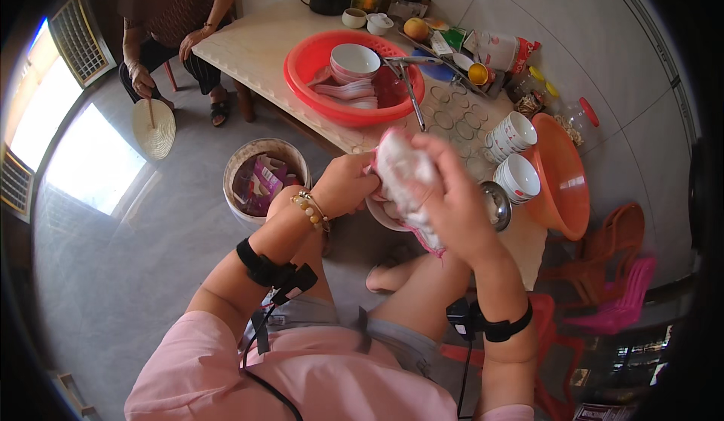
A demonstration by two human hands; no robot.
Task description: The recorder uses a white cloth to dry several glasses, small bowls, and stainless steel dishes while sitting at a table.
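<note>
My right hand (461,206) grips a white cloth with a pink edge (401,163), held up over the near edge of the table. My left hand (345,186) is closed at the cloth's left side, its fingertips partly hidden. Below the cloth, a white bowl (384,214) shows only its rim; whether a hand holds it I cannot tell. Just right of my right hand stands a metal bowl (499,206) with pale contents. Beyond my hands, a red plastic basin (294,90) holds stacked white bowls (355,59), white spoons (348,94) and a red strainer basket.
Glasses (452,110), stacked patterned bowls (517,177) and an orange basin (560,177) stand on the table (254,36). A waste bucket (266,144) is on the floor to the left. A seated person (181,19) holds a woven fan (154,129) at the table's far end.
</note>
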